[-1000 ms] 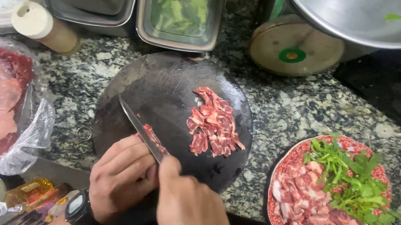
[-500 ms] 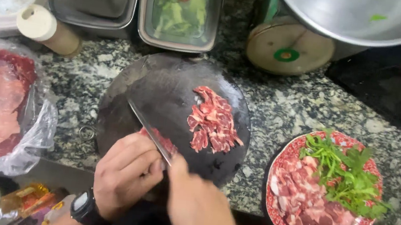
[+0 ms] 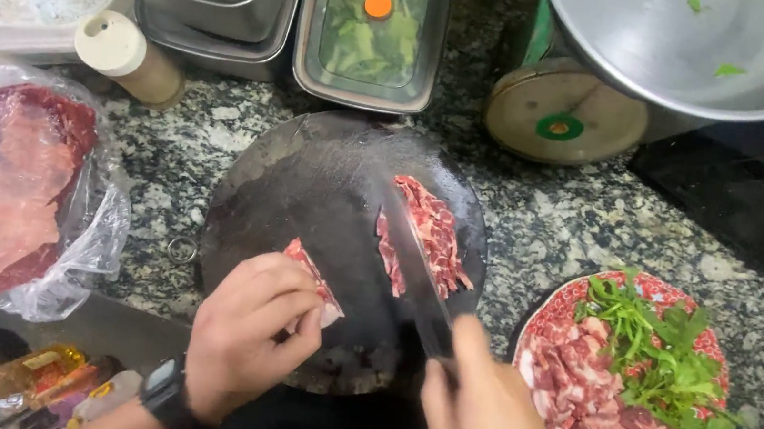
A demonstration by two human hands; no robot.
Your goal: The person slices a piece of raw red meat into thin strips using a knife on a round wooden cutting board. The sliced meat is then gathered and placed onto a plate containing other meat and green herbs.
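A round dark cutting board (image 3: 309,178) lies on the speckled stone counter. My left hand (image 3: 249,329) presses down on a small piece of raw red meat (image 3: 310,272) at the board's near side. My right hand (image 3: 488,423) grips a knife (image 3: 414,266) by its handle; the blade points away from me and rests against a pile of sliced meat (image 3: 432,235) on the board's right half. A dark watch sits on my left wrist.
A red patterned plate (image 3: 573,308) of cut meat topped with green herbs stands at the right. Raw meat in a clear plastic bag (image 3: 6,191) lies at the left. Metal containers (image 3: 369,31), a small capped bottle (image 3: 127,56) and a large metal bowl (image 3: 707,50) line the back.
The knife has swung from beside my left hand over to the right, up against the sliced pile. My left hand stays on the small meat piece.
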